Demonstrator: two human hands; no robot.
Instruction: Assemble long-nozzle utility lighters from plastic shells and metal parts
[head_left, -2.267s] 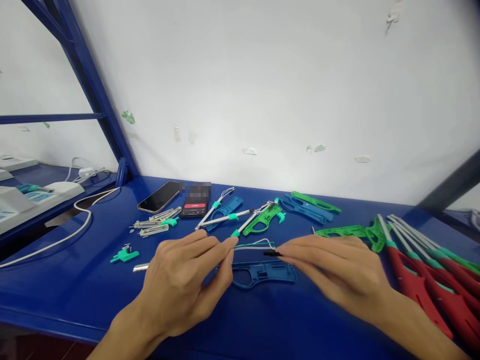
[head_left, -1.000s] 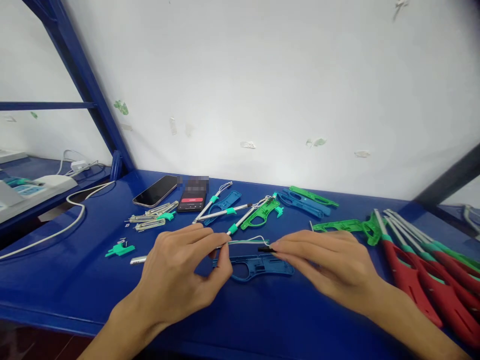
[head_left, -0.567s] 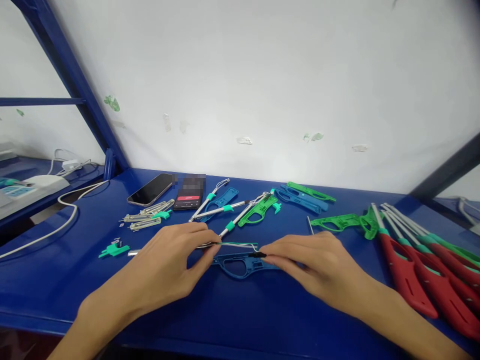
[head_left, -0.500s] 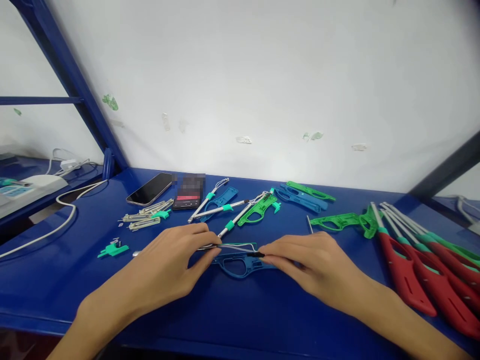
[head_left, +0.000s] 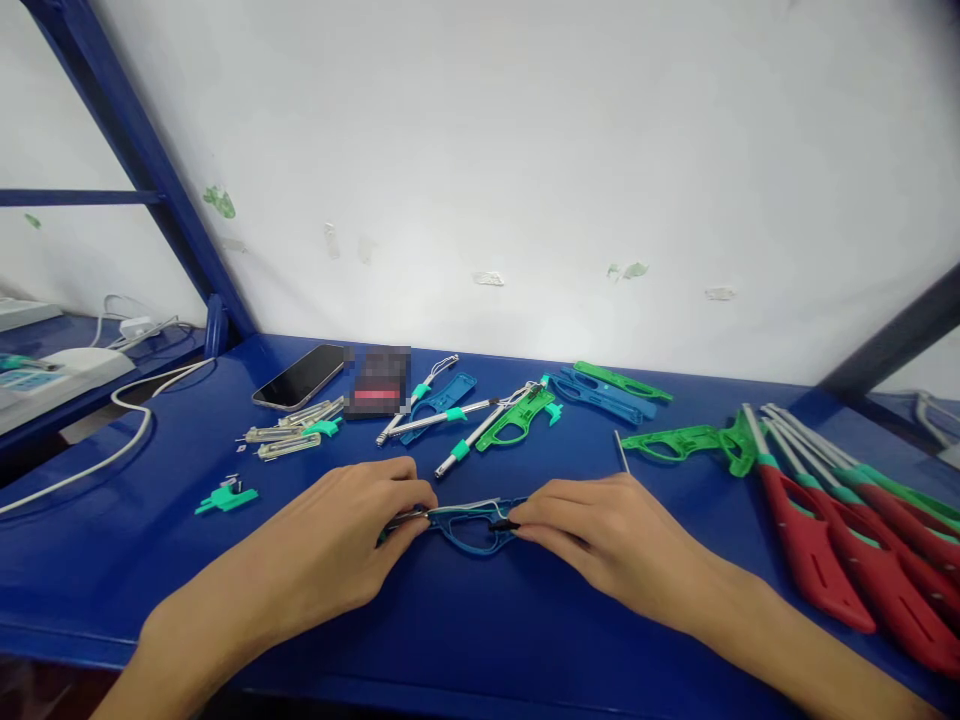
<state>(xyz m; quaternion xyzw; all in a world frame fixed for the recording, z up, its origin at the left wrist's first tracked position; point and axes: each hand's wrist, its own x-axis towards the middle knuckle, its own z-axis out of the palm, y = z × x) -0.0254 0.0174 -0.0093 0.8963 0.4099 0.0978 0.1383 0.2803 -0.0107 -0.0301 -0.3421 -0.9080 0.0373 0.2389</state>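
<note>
A blue plastic handle half (head_left: 474,546) with a finger loop lies on the blue table between my hands. My left hand (head_left: 360,525) is closed in a pinch on a thin metal rod at the handle's left end; most of the rod is hidden by the fingers. White wires (head_left: 469,506) run from there over the handle towards the right. Thumb and fingers of my right hand (head_left: 592,520) pinch a small black part (head_left: 504,525) above the right side of the loop.
Behind my hands lie metal rods with teal collars (head_left: 469,440), green handle halves (head_left: 517,420) and two phones (head_left: 300,377). Several red-handled lighters (head_left: 817,560) are at the right. A teal piece (head_left: 226,499) and a white cable (head_left: 139,440) lie at the left.
Both hands have shifted slightly, the right one a little left and down with the black part. The wires now lie lower, closer to the blue handle half.
</note>
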